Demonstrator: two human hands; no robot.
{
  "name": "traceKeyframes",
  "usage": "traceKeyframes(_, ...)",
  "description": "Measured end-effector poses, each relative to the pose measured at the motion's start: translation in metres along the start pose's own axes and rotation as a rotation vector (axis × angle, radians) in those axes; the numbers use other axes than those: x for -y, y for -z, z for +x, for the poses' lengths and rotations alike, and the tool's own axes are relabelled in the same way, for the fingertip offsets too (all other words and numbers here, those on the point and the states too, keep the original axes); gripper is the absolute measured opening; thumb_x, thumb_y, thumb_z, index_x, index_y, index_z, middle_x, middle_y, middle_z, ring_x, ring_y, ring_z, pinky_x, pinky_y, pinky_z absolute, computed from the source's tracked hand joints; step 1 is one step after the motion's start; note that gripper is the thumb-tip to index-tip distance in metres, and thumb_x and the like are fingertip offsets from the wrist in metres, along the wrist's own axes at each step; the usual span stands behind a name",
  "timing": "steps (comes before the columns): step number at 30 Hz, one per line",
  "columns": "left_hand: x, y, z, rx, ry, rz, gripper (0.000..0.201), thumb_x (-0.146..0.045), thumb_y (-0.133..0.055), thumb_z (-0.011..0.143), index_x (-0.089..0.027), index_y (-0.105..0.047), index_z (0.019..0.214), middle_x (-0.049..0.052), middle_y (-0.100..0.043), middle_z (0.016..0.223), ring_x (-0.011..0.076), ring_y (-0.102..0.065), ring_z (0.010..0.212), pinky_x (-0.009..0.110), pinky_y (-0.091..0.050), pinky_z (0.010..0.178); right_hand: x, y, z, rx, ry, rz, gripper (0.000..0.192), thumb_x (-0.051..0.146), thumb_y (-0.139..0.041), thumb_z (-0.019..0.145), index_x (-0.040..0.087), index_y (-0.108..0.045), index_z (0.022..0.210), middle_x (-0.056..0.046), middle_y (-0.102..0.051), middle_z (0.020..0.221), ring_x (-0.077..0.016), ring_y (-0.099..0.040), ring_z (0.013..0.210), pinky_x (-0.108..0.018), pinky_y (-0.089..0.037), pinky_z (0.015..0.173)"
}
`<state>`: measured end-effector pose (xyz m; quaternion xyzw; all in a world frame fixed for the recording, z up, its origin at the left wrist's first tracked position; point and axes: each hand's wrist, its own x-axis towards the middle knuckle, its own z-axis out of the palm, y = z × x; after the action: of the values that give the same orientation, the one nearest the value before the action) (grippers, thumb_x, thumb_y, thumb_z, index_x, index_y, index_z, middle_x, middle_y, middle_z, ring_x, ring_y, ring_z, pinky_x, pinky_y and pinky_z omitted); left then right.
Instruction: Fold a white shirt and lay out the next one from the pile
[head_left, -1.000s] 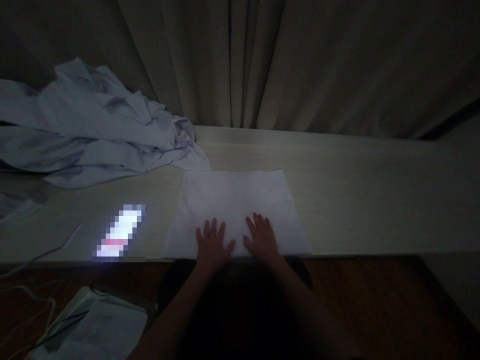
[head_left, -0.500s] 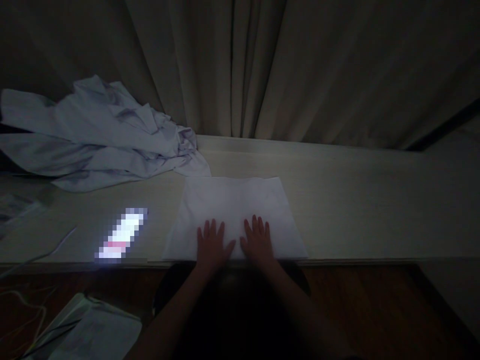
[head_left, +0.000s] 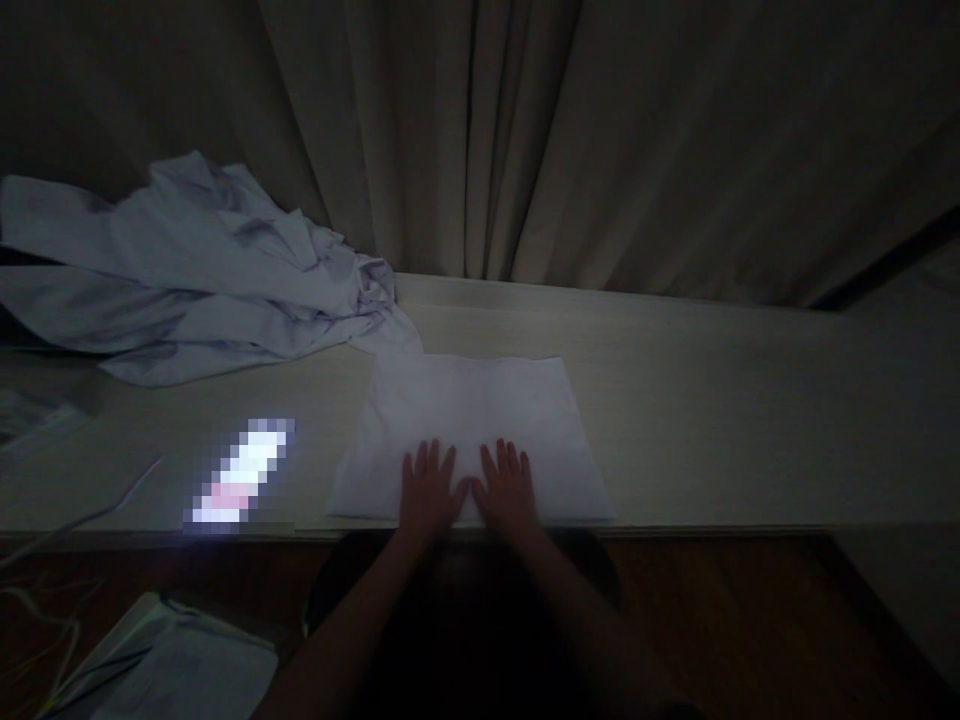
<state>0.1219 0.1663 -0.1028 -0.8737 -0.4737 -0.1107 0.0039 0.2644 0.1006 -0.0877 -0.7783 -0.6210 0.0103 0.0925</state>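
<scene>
A white cloth (head_left: 469,400), laid out flat in a rough rectangle, reaches to the front edge of the pale desk (head_left: 697,420). My left hand (head_left: 431,492) lies palm down on its near half, fingers spread. Beside it my right hand (head_left: 508,490) rests flat on the same cloth, fingers also apart. The two thumbs meet or nearly meet at the middle. Neither hand grips anything. Dim light hides whether the cloth has more than one layer.
A crumpled heap of white fabric (head_left: 247,270) lies at the back left, its edge near the cloth's far left corner. A lit, pixelated phone-like object (head_left: 246,470) and a cable (head_left: 112,500) are at the left. Curtains (head_left: 420,140) hang behind the desk.
My hands have come closer together, the left shifting slightly right and the right slightly left, so the gap between the thumbs has narrowed. The cloth stays flat.
</scene>
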Motion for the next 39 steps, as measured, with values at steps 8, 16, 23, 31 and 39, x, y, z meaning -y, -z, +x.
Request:
traceKeyframes(8, 0.073, 0.02, -0.005, -0.03, 0.118, 0.048, 0.061, -0.049, -0.031, 0.089, -0.01, -0.045, 0.134, 0.022, -0.045, 0.14, 0.0357, -0.034, 0.134, 0.057, -0.021, 0.11, -0.065, 0.01, -0.012, 0.003, -0.148, -0.122, 0.066, 0.053, -0.034, 0.09, 0.015, -0.029, 0.144, -0.021, -0.025, 0.151, -0.0343, -0.02, 0.14, -0.053, -0.012, 0.111)
traceKeyframes(16, 0.09, 0.008, -0.009, -0.035, 0.119, 0.105, 0.061, -0.051, -0.034, 0.087, -0.011, -0.048, 0.131, 0.021, -0.045, 0.141, 0.0365, -0.033, 0.135, 0.055, -0.024, 0.109, -0.078, 0.002, -0.012, 0.028, -0.189, -0.145, 0.067, 0.056, -0.032, 0.09, 0.018, -0.029, 0.144, -0.019, -0.026, 0.151, -0.035, -0.021, 0.139, -0.054, -0.015, 0.11)
traceKeyframes(23, 0.112, 0.013, -0.01, 0.005, 0.047, 0.101, 0.065, -0.053, -0.03, 0.088, -0.009, -0.044, 0.134, 0.021, -0.047, 0.138, 0.0326, -0.038, 0.132, 0.05, -0.028, 0.109, -0.119, 0.006, -0.023, 0.005, -0.171, -0.202, 0.068, 0.057, -0.033, 0.089, 0.014, -0.033, 0.142, -0.019, -0.028, 0.15, -0.0358, -0.022, 0.139, -0.052, -0.017, 0.111)
traceKeyframes(31, 0.119, 0.005, -0.02, -0.008, 0.023, 0.155, 0.062, -0.053, -0.032, 0.087, -0.016, -0.044, 0.135, 0.019, -0.042, 0.143, 0.0341, -0.035, 0.134, 0.056, -0.024, 0.108, -0.127, 0.006, -0.027, 0.004, -0.188, -0.187, 0.066, 0.054, -0.032, 0.09, 0.015, -0.032, 0.143, -0.017, -0.025, 0.151, -0.0332, -0.022, 0.14, -0.049, -0.02, 0.111)
traceKeyframes(39, 0.112, 0.021, -0.011, -0.074, -0.036, 0.147, 0.06, -0.052, -0.033, 0.086, -0.007, -0.057, 0.119, 0.025, -0.052, 0.133, 0.0375, -0.041, 0.129, 0.056, -0.026, 0.108, -0.127, 0.024, -0.02, 0.011, -0.089, -0.196, 0.064, 0.052, -0.031, 0.091, 0.009, -0.041, 0.138, -0.022, -0.034, 0.146, -0.0334, -0.029, 0.137, -0.048, -0.022, 0.111)
